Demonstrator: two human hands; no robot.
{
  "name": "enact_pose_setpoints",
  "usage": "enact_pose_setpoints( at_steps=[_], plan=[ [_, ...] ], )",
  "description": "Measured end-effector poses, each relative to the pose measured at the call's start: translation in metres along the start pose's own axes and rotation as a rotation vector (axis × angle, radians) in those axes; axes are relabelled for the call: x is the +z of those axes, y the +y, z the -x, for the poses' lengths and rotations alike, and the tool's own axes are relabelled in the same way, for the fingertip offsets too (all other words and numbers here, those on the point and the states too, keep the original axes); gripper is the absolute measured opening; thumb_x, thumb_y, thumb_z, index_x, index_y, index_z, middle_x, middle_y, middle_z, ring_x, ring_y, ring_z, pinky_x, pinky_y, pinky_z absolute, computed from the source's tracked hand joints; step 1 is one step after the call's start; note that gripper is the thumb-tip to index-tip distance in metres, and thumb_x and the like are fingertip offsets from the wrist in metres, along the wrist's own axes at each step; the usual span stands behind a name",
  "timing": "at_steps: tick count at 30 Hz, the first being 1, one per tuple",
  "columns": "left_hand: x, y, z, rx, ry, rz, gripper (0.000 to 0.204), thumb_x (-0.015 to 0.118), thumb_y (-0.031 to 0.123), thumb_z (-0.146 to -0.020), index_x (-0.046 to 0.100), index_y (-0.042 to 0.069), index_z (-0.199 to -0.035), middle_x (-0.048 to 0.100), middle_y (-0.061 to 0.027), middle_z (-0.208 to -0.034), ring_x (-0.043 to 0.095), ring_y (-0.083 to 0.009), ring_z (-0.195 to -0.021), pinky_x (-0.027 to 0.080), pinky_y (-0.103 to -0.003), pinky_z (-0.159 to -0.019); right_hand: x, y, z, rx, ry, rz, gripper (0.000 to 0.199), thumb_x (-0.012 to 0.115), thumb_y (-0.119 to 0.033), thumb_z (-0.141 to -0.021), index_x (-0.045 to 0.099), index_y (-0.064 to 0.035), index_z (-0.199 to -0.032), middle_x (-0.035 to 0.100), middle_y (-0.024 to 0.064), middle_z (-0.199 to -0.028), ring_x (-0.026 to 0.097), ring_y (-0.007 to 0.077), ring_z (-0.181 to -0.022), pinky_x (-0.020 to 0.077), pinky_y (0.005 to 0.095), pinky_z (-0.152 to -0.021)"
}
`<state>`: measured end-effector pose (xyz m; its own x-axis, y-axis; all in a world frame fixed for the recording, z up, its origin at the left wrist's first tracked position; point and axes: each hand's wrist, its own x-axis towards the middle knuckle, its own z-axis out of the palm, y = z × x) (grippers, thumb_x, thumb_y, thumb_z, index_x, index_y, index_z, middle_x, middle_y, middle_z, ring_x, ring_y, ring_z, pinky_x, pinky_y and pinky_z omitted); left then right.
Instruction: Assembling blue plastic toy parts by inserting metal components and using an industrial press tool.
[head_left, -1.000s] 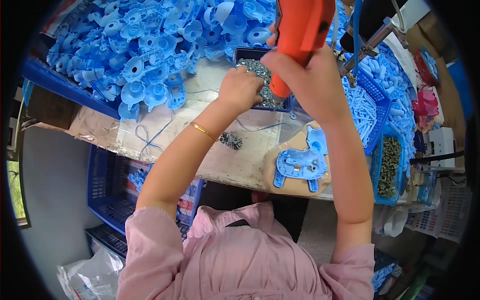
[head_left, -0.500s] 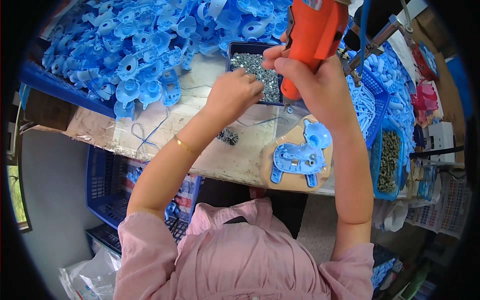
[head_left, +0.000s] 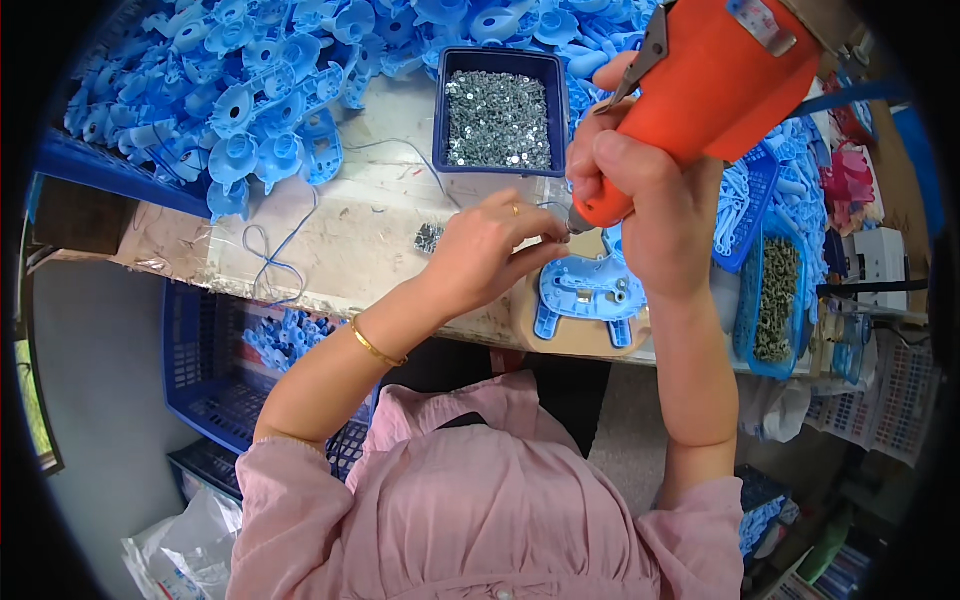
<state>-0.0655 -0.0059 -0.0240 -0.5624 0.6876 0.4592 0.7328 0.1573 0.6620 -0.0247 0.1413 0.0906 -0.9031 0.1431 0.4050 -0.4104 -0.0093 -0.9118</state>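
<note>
An orange electric screwdriver (head_left: 715, 85) is gripped by my right hand (head_left: 668, 215), its nose tilted down toward the left. My left hand (head_left: 480, 250) is closed in a pinch right at the driver's tip. What the pinched fingers hold is too small and hidden to make out. Just below them lies a light-blue plastic toy shell (head_left: 575, 285), inner side up, on a tan block (head_left: 545, 340) at the table's front edge. The right hand covers the shell's upper right part. A dark blue bin (head_left: 502, 168) of small metal screws stands beyond my left hand.
Blue plastic parts (head_left: 270, 90) are heaped at the far left. On the right are a basket of blue sticks (head_left: 735, 205) and a light-blue tray of screws (head_left: 775, 300). A small dark pile (head_left: 428, 237) and thin blue cord (head_left: 280, 250) lie on the table (head_left: 370, 240).
My left hand has left the screw bin and come toward me and right, to the driver's tip. The screwdriver is now tilted more, its upper end swung to the right.
</note>
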Motion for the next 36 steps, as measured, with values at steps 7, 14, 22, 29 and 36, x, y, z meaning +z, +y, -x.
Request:
enact_pose_setpoints(
  at_steps=[7,14,22,29,36],
  plan=[
    [0.002,0.009,0.006,-0.040,-0.006,0.044,0.011,0.073,0.020,-0.088,0.070,0.011,-0.093,0.069,-0.0053,-0.084,0.062,-0.0276,-0.084,0.051,-0.040,-0.070,-0.002,0.004,0.005,0.014,-0.022,0.007,0.040,0.058,-0.010,-0.082,0.051,0.0035,-0.119,0.059,0.0079,-0.074,0.056,0.0139,-0.063,0.0477,0.0285,-0.059],
    [-0.001,0.011,0.002,0.024,-0.012,-0.029,0.014,0.073,0.020,-0.086,0.067,0.009,-0.092,0.067,-0.0063,-0.083,0.061,-0.0289,-0.082,0.049,-0.041,-0.070,-0.003,0.002,0.008,0.010,-0.008,-0.012,0.041,0.056,-0.010,-0.082,0.051,0.0038,-0.120,0.059,0.0087,-0.074,0.057,0.0149,-0.063,0.0487,0.0297,-0.060],
    [-0.001,0.013,0.003,0.029,-0.008,-0.029,0.014,0.074,0.020,-0.086,0.066,0.009,-0.092,0.067,-0.0059,-0.082,0.060,-0.0286,-0.081,0.049,-0.041,-0.071,-0.005,0.000,0.009,0.029,-0.020,0.001,0.043,0.055,-0.011,-0.082,0.050,0.0044,-0.122,0.060,0.0094,-0.075,0.055,0.0153,-0.062,0.0486,0.0307,-0.060],
    [0.003,0.015,0.007,0.008,-0.013,0.044,0.012,0.072,0.018,-0.087,0.066,0.008,-0.091,0.067,-0.0066,-0.082,0.061,-0.0295,-0.082,0.049,-0.041,-0.072,-0.005,0.002,0.012,0.049,-0.022,-0.018,0.042,0.056,-0.011,-0.082,0.050,0.0036,-0.121,0.058,0.0087,-0.069,0.051,0.0143,-0.055,0.0463,0.0301,-0.058],
    [0.003,0.023,0.014,-0.056,-0.054,-0.037,0.059,0.083,0.029,-0.074,0.057,0.006,-0.120,0.065,-0.0115,-0.114,0.057,-0.0326,-0.104,0.047,-0.042,-0.090,-0.011,0.013,0.035,0.139,0.021,-0.002,0.031,0.057,-0.001,-0.084,0.051,0.0023,-0.114,0.054,0.0067,-0.066,0.050,0.0125,-0.054,0.0410,0.0279,-0.050]
  ],
)
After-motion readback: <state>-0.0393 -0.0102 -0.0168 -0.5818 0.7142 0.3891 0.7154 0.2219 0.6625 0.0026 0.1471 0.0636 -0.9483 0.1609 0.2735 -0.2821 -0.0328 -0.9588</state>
